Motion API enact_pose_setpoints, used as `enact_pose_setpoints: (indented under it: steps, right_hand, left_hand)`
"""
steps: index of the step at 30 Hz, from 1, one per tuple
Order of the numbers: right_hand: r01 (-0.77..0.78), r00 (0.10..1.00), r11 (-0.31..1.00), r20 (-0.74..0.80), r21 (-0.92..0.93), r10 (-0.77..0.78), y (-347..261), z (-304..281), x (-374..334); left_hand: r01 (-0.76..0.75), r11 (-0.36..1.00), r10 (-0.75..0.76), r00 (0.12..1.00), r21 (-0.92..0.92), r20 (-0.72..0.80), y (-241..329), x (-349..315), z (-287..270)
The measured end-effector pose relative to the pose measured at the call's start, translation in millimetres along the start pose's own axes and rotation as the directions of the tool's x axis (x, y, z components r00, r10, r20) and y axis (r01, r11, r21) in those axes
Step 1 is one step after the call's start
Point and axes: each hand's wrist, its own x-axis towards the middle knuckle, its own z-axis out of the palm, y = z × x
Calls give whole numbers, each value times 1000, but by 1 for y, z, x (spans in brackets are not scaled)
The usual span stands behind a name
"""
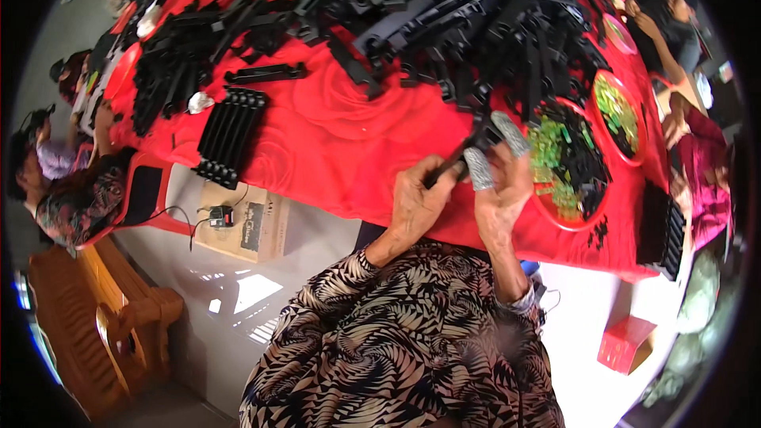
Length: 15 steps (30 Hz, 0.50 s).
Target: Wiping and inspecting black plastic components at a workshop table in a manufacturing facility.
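My left hand [418,196] is closed around the near end of a long black plastic part [450,172], which slants up to the right over the table's front edge. My right hand [504,190] has silver-grey wrapping on its thumb and a finger. The far end of the part lies between these two wrapped digits, partly hidden and a little blurred. Close to the right hand stands a red-rimmed tray [585,224] with small green clear pieces [545,145] and small black pieces [577,160].
A heap of black plastic parts [444,20] covers the far side of the red-covered table [333,143]. A neat row of parts [231,136] lies left; another stack [659,230] is at the right edge. A second tray [639,154] holds green pieces. Other people sit on both sides.
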Motion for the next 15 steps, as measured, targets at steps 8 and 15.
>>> enact_pose_setpoints:
  steps: [8, 15]
  right_hand:
    - [-81, 996, 997, 32, 4, 81, -5, -9, 13]
    - [-162, 986, 986, 40, 39, 160, 4, -15, 23]
  left_hand:
    - [6, 972, -56, 977, 234, 207, 13, 4, -10]
    - [38, 978, -95, 955, 205, 280, 11, 5, -16]
